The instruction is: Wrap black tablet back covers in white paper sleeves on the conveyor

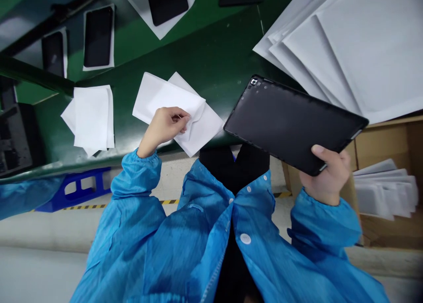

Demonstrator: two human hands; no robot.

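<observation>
My right hand [327,173] grips the near corner of a black tablet [291,122], held back side up and tilted over the table's edge, its camera lens at the far left corner. My left hand [167,127] is closed in a pinch on a white foam pouch [165,96] that lies on the green table [214,60] over a second white pouch [206,127]. Both of my arms wear blue smock sleeves.
A fanned stack of large white pouches [346,43] lies at the right. Small folded white sheets [90,118] sit at the left. Dark phones on white sheets [98,36] rest on the far belt. A cardboard box with white pouches [385,188] stands at the lower right.
</observation>
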